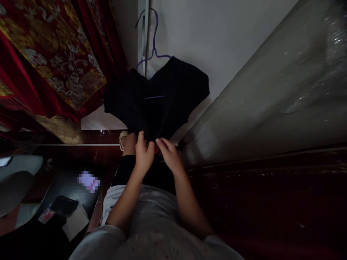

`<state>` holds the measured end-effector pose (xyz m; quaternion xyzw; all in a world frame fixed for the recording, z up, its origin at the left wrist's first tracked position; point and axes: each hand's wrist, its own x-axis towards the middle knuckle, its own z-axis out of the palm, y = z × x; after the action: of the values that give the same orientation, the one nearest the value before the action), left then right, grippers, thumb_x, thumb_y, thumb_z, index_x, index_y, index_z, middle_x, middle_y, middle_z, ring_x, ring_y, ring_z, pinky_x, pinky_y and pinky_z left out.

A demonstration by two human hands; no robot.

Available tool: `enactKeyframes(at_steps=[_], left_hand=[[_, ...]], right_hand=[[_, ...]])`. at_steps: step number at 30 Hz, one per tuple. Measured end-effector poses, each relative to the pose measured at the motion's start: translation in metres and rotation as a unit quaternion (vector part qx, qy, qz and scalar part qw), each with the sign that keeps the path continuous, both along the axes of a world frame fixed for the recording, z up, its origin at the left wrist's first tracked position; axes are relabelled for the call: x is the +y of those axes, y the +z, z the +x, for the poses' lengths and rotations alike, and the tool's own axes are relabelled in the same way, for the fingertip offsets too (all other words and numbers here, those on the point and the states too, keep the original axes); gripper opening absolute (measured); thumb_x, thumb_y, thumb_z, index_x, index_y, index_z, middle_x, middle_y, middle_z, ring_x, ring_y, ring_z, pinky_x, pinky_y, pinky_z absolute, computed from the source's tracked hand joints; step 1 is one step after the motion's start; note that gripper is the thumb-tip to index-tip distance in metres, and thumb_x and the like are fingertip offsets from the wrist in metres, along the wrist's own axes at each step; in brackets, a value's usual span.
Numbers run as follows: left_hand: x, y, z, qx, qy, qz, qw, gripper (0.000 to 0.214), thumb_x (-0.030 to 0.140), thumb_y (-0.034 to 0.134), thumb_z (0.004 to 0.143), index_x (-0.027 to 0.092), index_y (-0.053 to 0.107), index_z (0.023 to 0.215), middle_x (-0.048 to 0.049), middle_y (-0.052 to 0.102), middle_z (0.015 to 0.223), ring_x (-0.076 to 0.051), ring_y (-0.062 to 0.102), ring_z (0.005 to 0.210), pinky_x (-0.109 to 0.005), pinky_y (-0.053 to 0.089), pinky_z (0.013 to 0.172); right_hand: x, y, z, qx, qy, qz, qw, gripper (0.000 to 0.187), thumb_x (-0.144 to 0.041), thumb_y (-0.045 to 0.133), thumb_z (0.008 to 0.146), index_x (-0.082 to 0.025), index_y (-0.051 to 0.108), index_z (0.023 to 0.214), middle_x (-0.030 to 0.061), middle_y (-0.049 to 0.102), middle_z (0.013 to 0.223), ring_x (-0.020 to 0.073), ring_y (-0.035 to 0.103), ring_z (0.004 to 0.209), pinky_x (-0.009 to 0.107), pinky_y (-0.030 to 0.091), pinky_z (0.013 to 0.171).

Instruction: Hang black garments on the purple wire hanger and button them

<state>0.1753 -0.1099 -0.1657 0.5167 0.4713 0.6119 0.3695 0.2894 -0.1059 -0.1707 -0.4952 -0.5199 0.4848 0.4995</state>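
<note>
A black short-sleeved garment (184,88) hangs from a purple hanger (155,32), its front parted in a V at the neck. A bit of the hanger's lower bar shows through the opening. At the lower front of the garment, my left hand (144,150) has its fingers closed on the dark cloth. Close beside it, my right hand (168,151) pinches the other side of the front with thumb and finger. The cloth right between the fingertips is too dark to make out, and any fastening there is hidden.
The hanger hooks on a metal upright (146,39) against a pale wall (206,29). Red embroidered cloth (54,47) hangs at left. A large grey plastic-wrapped object (265,90) leans at right. A dark table (58,180) at lower left carries a black phone-like object (64,206) and paper (76,222).
</note>
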Motion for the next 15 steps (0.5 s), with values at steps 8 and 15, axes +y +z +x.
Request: enactKeyframes(at_steps=[8,15], left_hand=[[0.000,0.000,-0.009,-0.081,-0.038,-0.028,0.996,0.028,0.036,0.070,0.090,0.021,0.054,0.108,0.0006,0.058,0.079,-0.014,0.059,0.065,-0.023,0.049,0.060],[0.005,-0.012,-0.025,-0.049,-0.097,-0.013,0.994,0.028,0.023,0.076,0.080,0.018,0.063,0.105,-0.0063,0.067,0.100,-0.018,0.067,0.099,-0.027,0.054,0.090]], right_hand=[[0.002,-0.002,0.002,0.047,0.062,0.002,0.997,0.040,-0.058,0.067,0.086,-0.022,0.059,0.073,0.0015,0.058,0.067,0.0167,0.053,0.067,0.030,0.042,0.064],[0.005,0.004,-0.001,0.078,0.078,-0.007,0.994,0.038,-0.057,0.072,0.084,-0.020,0.067,0.077,0.0007,0.059,0.061,0.0141,0.051,0.059,0.028,0.037,0.059]])
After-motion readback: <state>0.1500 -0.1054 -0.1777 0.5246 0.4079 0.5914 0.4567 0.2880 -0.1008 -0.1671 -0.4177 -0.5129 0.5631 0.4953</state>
